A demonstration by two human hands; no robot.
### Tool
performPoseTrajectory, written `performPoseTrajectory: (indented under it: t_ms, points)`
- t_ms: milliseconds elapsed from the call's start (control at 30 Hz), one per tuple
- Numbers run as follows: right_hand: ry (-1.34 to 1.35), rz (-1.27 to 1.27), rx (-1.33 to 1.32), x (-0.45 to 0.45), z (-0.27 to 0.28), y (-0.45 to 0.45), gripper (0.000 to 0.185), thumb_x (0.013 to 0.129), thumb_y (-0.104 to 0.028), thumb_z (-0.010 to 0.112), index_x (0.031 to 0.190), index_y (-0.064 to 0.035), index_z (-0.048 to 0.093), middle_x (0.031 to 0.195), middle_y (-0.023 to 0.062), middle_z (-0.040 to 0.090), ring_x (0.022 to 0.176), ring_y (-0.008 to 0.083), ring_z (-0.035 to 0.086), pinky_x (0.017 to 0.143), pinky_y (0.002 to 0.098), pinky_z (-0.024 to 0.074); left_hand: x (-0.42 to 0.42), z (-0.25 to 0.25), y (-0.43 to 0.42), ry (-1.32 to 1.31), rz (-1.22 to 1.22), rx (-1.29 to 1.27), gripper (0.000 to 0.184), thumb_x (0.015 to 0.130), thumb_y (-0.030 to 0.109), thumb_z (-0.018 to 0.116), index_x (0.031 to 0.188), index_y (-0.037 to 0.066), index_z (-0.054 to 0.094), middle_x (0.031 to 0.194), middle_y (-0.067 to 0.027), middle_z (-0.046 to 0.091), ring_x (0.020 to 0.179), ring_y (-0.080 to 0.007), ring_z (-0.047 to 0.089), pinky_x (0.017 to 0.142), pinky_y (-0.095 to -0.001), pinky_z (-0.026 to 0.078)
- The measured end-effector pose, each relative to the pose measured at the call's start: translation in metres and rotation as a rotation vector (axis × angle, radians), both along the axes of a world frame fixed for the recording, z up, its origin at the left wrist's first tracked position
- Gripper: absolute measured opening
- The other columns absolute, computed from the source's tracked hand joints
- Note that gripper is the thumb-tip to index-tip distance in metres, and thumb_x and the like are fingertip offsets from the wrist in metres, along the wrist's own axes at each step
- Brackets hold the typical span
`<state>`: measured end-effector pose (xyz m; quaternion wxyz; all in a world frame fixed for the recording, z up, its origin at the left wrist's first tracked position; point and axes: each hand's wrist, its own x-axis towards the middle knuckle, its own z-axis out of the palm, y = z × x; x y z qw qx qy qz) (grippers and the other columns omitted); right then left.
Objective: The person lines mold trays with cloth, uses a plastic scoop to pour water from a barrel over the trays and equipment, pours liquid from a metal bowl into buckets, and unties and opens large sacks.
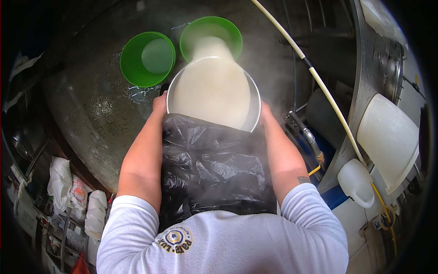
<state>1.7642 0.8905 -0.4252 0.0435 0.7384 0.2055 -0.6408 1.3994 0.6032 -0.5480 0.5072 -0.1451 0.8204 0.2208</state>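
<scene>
White shirt (273,239) up close — tilted pot (253,107) between the fingers (160,102), pouring.

Around the big pot (255,102), a green bucket (232,37) blocks 12 o'clock and another green bucket (131,61) blocks 10. A long hose (322,85) cuts across from 1 to 3. A black apron (214,164) fills 6. A hand could pass over the floor (86,86) at 9, beyond the left hand (159,104).
</scene>
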Motion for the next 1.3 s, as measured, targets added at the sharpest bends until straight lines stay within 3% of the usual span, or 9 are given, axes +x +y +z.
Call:
performPoseTrajectory:
  t_ms: [200, 400, 533, 633, 700, 833, 1033, 1100, 1300]
  points:
    - [0.13, -0.1, -0.02, 0.041, -0.054, -0.01, 0.036, 0.104, -0.027, 0.055, 0.125, -0.0006, 0.068, 0.114, 0.0153, 0.073, 0.097, 0.0275, 0.071, 0.082, 0.0412, 0.0585, 0.0, -0.013, 0.001, 0.01, -0.048, -0.024, 0.077, 0.088, 0.061, 0.058, 0.109, -0.012, 0.071, 0.122, -0.0339, 0.067, 0.119, -0.0427, 0.065, 0.101, -0.0441, 0.049]
    - [0.082, -0.045, 0.023, 0.014, -0.014, -0.002, 0.037, 0.102, -0.026, 0.058, 0.123, 0.0029, 0.068, 0.111, 0.0171, 0.073, 0.097, 0.0277, 0.072, 0.084, 0.0415, 0.0598, 0.003, 0.034, 0.031, 0.041, -0.218, -0.106, 0.076, 0.089, 0.061, 0.057, 0.11, -0.011, 0.071, 0.123, -0.0344, 0.066, 0.122, -0.0432, 0.063, 0.103, -0.0439, 0.048]
    - [0.0, 0.048, 0.003, 0.01, -0.011, 0.005, 0.038, 0.102, -0.025, 0.058, 0.125, 0.0041, 0.067, 0.111, 0.0178, 0.073, 0.098, 0.0279, 0.072, 0.085, 0.0417, 0.0599, 0.004, 0.02, 0.022, 0.088, -0.365, -0.012, 0.074, 0.089, 0.06, 0.058, 0.109, -0.01, 0.072, 0.124, -0.0341, 0.065, 0.122, -0.0433, 0.062, 0.102, -0.0441, 0.048]
    - [-0.023, -0.01, -0.05, 0.006, -0.003, 0.004, 0.037, 0.102, -0.022, 0.056, 0.126, 0.0039, 0.066, 0.112, 0.0178, 0.073, 0.098, 0.0281, 0.072, 0.085, 0.0411, 0.0596, 0.004, 0.024, 0.026, 0.041, -0.287, -0.069, 0.073, 0.089, 0.059, 0.058, 0.11, -0.01, 0.072, 0.125, -0.0341, 0.064, 0.123, -0.0428, 0.062, 0.103, -0.0437, 0.048]
    - [0.029, 0.045, -0.015, 0.009, -0.008, 0.002, 0.042, 0.106, -0.028, 0.046, 0.13, 0.0037, 0.063, 0.118, 0.0184, 0.07, 0.102, 0.0312, 0.071, 0.087, 0.0454, 0.0594, 0.003, 0.023, 0.026, 0.035, -0.298, -0.057, 0.074, 0.089, 0.059, 0.057, 0.112, -0.01, 0.071, 0.127, -0.0344, 0.064, 0.124, -0.043, 0.061, 0.103, -0.0435, 0.047]
    - [0.056, -0.011, -0.048, 0.016, -0.016, 0.001, 0.042, 0.106, -0.027, 0.046, 0.129, 0.0038, 0.062, 0.118, 0.0186, 0.07, 0.1, 0.0321, 0.072, 0.085, 0.0468, 0.0598, 0.006, 0.024, 0.027, 0.007, -0.171, -0.078, 0.076, 0.089, 0.058, 0.057, 0.116, -0.012, 0.069, 0.13, -0.0347, 0.062, 0.126, -0.0431, 0.06, 0.106, -0.0432, 0.046]
    - [0.043, -0.005, -0.059, 0.018, -0.019, 0.002, 0.041, 0.106, -0.027, 0.046, 0.127, 0.0036, 0.063, 0.113, 0.018, 0.072, 0.097, 0.0322, 0.072, 0.084, 0.0479, 0.0604, 0.004, 0.019, 0.024, 0.007, -0.259, -0.067, 0.076, 0.089, 0.057, 0.058, 0.117, -0.013, 0.068, 0.132, -0.0331, 0.062, 0.128, -0.0416, 0.06, 0.106, -0.0427, 0.046]
    - [0.005, -0.028, -0.071, 0.014, -0.013, 0.003, 0.037, 0.104, -0.022, 0.05, 0.126, 0.0036, 0.065, 0.111, 0.0175, 0.073, 0.097, 0.0282, 0.072, 0.084, 0.0411, 0.0596, 0.004, 0.022, 0.026, 0.004, -0.233, -0.068, 0.076, 0.088, 0.056, 0.059, 0.118, -0.013, 0.068, 0.132, -0.0328, 0.062, 0.128, -0.0414, 0.06, 0.106, -0.0424, 0.046]
    - [0.015, -0.03, -0.066, 0.009, -0.008, 0.003, 0.035, 0.103, -0.021, 0.052, 0.123, 0.0038, 0.066, 0.109, 0.0167, 0.073, 0.091, 0.0277, 0.073, 0.078, 0.0422, 0.0608, 0.004, 0.035, 0.033, -0.016, -0.164, -0.072, 0.074, 0.088, 0.054, 0.06, 0.119, -0.012, 0.067, 0.133, -0.0319, 0.062, 0.127, -0.0405, 0.06, 0.105, -0.0417, 0.047]
